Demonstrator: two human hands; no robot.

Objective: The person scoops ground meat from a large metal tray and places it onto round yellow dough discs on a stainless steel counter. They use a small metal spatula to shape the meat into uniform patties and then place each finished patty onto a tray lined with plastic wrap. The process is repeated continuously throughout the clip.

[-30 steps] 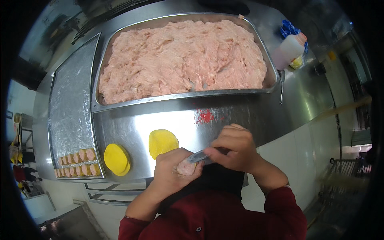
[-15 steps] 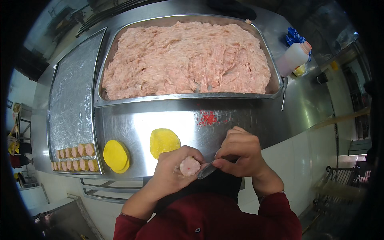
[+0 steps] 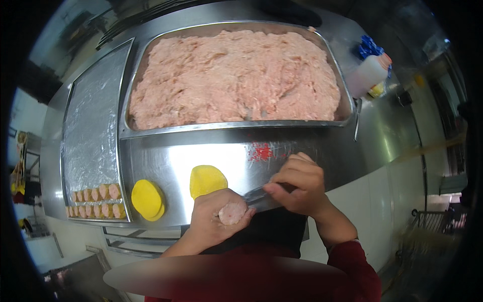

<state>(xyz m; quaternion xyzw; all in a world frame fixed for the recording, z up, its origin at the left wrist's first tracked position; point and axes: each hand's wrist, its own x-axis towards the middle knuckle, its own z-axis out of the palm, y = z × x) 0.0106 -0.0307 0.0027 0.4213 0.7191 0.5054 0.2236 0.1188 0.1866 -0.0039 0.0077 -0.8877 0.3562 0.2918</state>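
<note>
My left hand (image 3: 209, 216) is curled around a dumpling (image 3: 232, 214), whose round top of pale pink minced meat shows at the thumb. The wrapper is hidden in the fist. A thin metal spreader (image 3: 255, 193), smeared by motion, sits in the closed fingers of my right hand (image 3: 302, 183), its blade pointing to the left hand. A round yellow wrapper (image 3: 208, 181) lies on the steel table just beyond my left hand. Further left is a small stack of yellow wrappers (image 3: 147, 199). Tiny red bits (image 3: 261, 151) are scattered beyond my hands.
A large steel pan (image 3: 226, 126) of minced meat (image 3: 231, 75) fills the table's far side. On the left, a film-lined tray (image 3: 93, 121) carries two rows of filled dumplings (image 3: 95, 210). A pale bottle (image 3: 370, 75) and blue plastic (image 3: 370, 46) stand right of the pan.
The spreader has come up and away from the front of the dumpling to the far side of my left hand. My right hand has shifted slightly, and the meat top looks smoother.
</note>
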